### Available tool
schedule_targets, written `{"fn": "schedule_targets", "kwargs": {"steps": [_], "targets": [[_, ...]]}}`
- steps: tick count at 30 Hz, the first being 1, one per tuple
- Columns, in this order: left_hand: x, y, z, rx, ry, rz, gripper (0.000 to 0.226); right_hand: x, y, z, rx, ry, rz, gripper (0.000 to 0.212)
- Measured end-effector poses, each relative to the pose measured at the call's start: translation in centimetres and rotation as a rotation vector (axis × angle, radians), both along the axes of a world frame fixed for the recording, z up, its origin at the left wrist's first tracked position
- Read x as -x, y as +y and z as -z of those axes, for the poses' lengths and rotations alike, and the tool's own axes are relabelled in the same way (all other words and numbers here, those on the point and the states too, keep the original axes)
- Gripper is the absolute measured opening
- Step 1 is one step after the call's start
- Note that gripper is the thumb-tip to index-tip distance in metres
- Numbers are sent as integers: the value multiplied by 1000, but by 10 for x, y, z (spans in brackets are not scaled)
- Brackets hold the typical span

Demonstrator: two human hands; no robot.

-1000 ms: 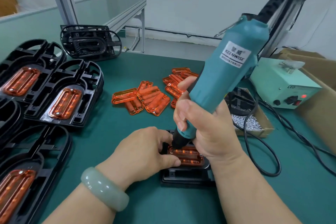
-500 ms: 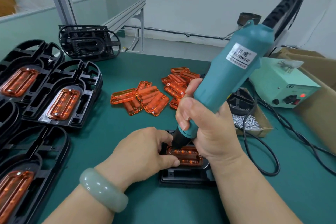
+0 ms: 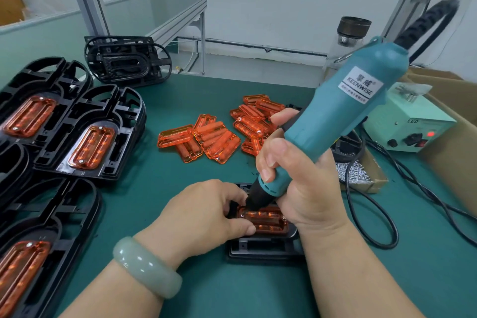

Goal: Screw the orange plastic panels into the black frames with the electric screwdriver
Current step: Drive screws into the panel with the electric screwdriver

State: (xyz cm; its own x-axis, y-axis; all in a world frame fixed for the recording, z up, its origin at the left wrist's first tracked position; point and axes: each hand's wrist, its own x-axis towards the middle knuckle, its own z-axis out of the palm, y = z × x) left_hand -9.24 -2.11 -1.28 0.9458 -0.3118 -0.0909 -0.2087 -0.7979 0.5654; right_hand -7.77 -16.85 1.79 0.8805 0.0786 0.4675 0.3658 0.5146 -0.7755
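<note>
The right hand (image 3: 304, 183), in the lower middle of the frame, has its fingers wrapped round the lower barrel of the electric screwdriver (image 3: 335, 116), thumb side toward the camera. The tool leans, its cabled top up toward the upper right and its black nose down and left. The nose meets the far left end of the orange panel (image 3: 268, 222), which sits in the black frame (image 3: 263, 248) on the green surface (image 3: 154, 188). The bit itself is hidden between the nose and the fingers beside it.

The left hand (image 3: 204, 214), just left of the panel, is curled over that same end. Its thumb lies along the panel's near edge and its fingertips are tucked at the far edge, pinching the piece down in its seat.

The panel's long axis runs left to right across the picture, so its other end lies rightward, under the heel of the right hand. A small bright spot there may be a screw head; I cannot tell for sure. The screwing point in hand lies directly below the tool's nose, and the tool would need to come nearer upright to press squarely.

Loose orange panels (image 3: 214, 142) lie in a heap beyond the hands, and finished frames (image 3: 85, 134) are at the left edge. A box of screws (image 3: 358, 175) stands just right of the right hand.
</note>
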Motion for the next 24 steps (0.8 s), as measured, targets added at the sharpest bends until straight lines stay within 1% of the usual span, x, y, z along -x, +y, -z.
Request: {"fn": "schedule_targets", "kwargs": {"steps": [5, 8, 9, 12, 15, 18, 24], "targets": [[0, -1, 1, 1, 14, -10, 35, 3, -1, 0, -4, -6, 21, 25], [0, -1, -1, 6, 31, -20, 24, 5, -1, -3, -8, -36, 3, 23], [0, -1, -1, 5, 35, -19, 21, 6, -2, -6, -37, -49, -14, 23], [0, -2, 0, 28, 43, -30, 21, 3, -9, -14, -151, -68, -23, 24], [0, -1, 3, 31, 30, -46, 38, 0, -19, -13, -209, -1, 51, 23], [0, 0, 4, 30, 24, -53, 39, -3, -27, -8, -279, 77, 111, 17], [2, 0, 5, 53, 14, -55, 38, -8, -34, -3, -435, 149, 153, 12]]}}
